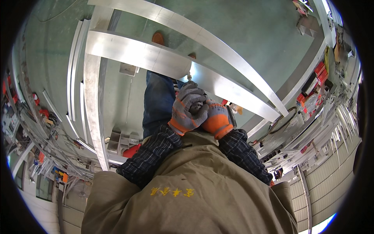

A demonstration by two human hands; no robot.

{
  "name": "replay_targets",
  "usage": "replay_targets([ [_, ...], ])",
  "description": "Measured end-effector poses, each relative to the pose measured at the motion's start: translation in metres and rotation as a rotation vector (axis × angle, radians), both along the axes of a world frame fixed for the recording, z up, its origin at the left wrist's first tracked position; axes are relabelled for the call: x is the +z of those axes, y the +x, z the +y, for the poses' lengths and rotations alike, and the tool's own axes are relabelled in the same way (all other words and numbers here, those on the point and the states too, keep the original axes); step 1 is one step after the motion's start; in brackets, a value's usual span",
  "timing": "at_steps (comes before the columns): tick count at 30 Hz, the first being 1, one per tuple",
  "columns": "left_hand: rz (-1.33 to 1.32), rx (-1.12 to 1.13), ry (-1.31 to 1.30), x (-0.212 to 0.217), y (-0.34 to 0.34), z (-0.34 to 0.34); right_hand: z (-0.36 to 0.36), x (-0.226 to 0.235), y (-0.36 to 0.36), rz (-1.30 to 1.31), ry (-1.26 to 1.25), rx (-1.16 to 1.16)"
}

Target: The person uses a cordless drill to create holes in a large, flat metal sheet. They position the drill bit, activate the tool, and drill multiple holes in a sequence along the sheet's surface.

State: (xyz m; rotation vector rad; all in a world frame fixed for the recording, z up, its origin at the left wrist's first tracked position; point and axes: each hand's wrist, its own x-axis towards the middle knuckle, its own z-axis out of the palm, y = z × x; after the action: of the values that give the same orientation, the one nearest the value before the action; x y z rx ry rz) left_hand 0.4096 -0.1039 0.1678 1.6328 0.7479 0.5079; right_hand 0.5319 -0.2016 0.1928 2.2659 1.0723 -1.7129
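Both my hands, in grey and orange work gloves, are closed around a power drill (196, 106) at the middle of the view. My left hand (186, 108) wraps the top and back of its body, and my right hand (218, 119) grips it lower on the right, where the handle is mostly hidden. The drill's chuck end (189, 77) points away from me at a flat, silvery metal bar (156, 58). A bright spot of light shines on the bar beside the tip. Whether the bit has entered the metal I cannot tell.
A second long metal bar (202, 33) runs beyond the first. An upright-looking bar (93, 85) crosses at the left, with thinner strips (74, 70) beside it. Small metal boxes (124, 142) sit on the green floor (241, 19). Red boxes (321, 72) lie at the far right.
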Motion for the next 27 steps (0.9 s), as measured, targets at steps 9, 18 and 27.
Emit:
replay_targets([
  [9, -0.041, 0.022, 0.072, -0.009, 0.005, 0.0, 0.009, -0.003, 0.003, -0.027, -0.146, 0.092],
  [18, -0.039, 0.03, 0.028, -0.009, 0.005, 0.0, 0.013, 0.001, 0.003, -0.031, -0.065, 0.011],
  [27, 0.014, -0.003, 0.025, 0.025, -0.017, 0.01, -0.008, 0.015, -0.023, 0.004, 0.216, -0.179],
])
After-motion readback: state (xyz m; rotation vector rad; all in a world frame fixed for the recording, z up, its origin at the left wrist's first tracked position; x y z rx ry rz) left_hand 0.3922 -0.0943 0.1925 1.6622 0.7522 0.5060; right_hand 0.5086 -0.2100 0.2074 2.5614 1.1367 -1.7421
